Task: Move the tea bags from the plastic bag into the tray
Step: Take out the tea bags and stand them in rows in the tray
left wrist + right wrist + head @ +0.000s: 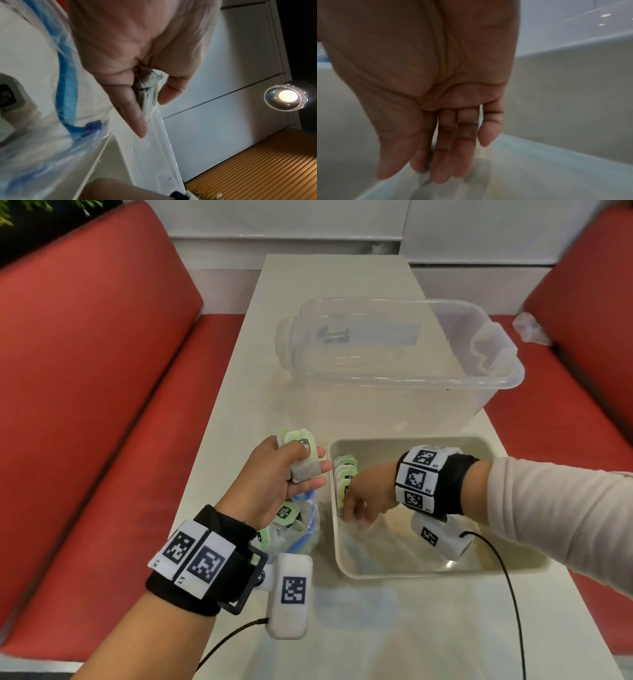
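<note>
My left hand (305,470) hovers above the plastic bag (301,537) and grips a small stack of green-and-white tea bags (297,441); in the left wrist view the stack (147,86) is pinched between thumb and fingers (137,111). The clear bag with blue print (66,81) lies left of the beige tray (404,438) and holds more tea bags (284,512). A row of tea bags (346,469) stands on edge along the tray's left wall. My right hand (354,513) reaches down inside the tray beside that row, its fingers (443,159) straight and blurred above the tray floor (556,169).
A large clear plastic bin (404,378) stands just behind the tray on the white table (329,278). Red benches (85,371) flank the table, with a crumpled plastic scrap (531,328) on the right one. Black cables (513,594) trail from both wrist cameras.
</note>
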